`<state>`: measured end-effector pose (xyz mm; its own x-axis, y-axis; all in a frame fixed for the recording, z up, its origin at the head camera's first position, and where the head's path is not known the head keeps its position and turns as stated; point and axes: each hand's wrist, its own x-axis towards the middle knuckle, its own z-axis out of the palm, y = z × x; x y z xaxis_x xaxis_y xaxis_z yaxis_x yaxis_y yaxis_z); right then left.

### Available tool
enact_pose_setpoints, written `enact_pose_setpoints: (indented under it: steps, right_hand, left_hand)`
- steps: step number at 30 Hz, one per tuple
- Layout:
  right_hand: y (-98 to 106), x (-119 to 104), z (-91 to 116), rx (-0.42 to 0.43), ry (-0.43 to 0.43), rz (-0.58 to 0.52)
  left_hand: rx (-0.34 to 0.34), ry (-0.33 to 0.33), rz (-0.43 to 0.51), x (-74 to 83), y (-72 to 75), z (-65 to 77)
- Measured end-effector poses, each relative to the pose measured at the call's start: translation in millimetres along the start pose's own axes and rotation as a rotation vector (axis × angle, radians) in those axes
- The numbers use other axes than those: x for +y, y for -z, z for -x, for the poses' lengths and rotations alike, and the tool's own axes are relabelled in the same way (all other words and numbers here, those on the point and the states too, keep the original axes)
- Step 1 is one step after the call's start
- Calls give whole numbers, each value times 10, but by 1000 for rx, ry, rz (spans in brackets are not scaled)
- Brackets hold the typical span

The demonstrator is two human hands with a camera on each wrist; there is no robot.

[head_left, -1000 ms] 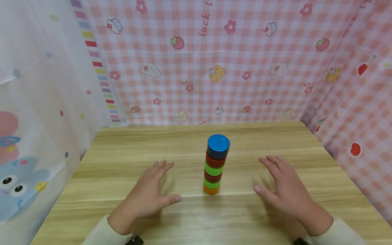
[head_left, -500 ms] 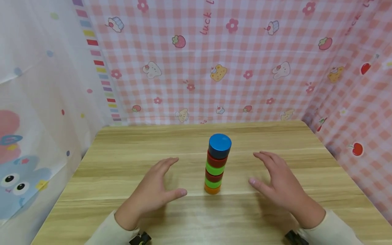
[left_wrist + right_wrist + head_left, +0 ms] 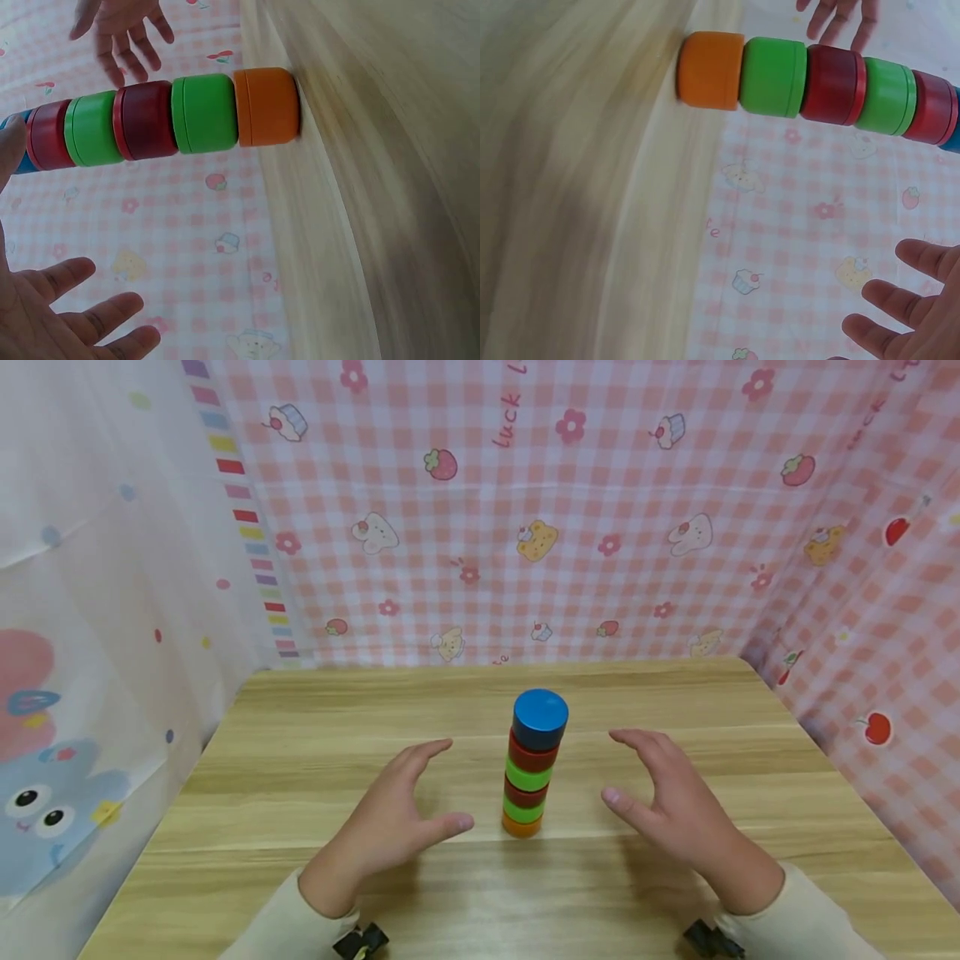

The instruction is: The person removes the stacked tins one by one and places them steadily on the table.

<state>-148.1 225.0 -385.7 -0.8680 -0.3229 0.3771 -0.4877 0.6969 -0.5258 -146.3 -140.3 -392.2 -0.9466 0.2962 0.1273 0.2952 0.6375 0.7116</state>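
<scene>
A stack of round lidded containers (image 3: pixel 528 777) stands upright on the wooden table (image 3: pixel 337 710). From the bottom it runs orange (image 3: pixel 268 106), green, dark red, green, dark red, with a blue one (image 3: pixel 540 718) on top. My left hand (image 3: pixel 386 822) is left of the stack, fingers loosely bent and thumb pointing toward it. On the other side, my right hand (image 3: pixel 678 806) mirrors it, palm facing the stack. Both hands are apart from the containers and hold nothing. In each wrist view the opposite hand shows beyond the stack.
A pink checked cloth (image 3: pixel 480 568) with printed animals and fruit hangs behind the table and along its right side. At the left hangs a white cloth (image 3: pixel 90 593) with cartoon prints. Black straps (image 3: pixel 362 941) show at the wrists.
Both hands have moved inward toward the stack, the left one rightward and the right one leftward. The stack stands as before; the head view has shifted slightly.
</scene>
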Motion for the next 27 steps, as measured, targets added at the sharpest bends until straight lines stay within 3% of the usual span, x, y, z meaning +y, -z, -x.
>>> enact_pose_setpoints:
  steps: [10,27]
  right_hand:
    - [-5,-81,-80,15,13,-35]
    - [-13,-140,-168,27,19,-92]
  left_hand:
    - [-16,4,46,124,-77,-69]
    - [-38,23,89,277,-87,-162]
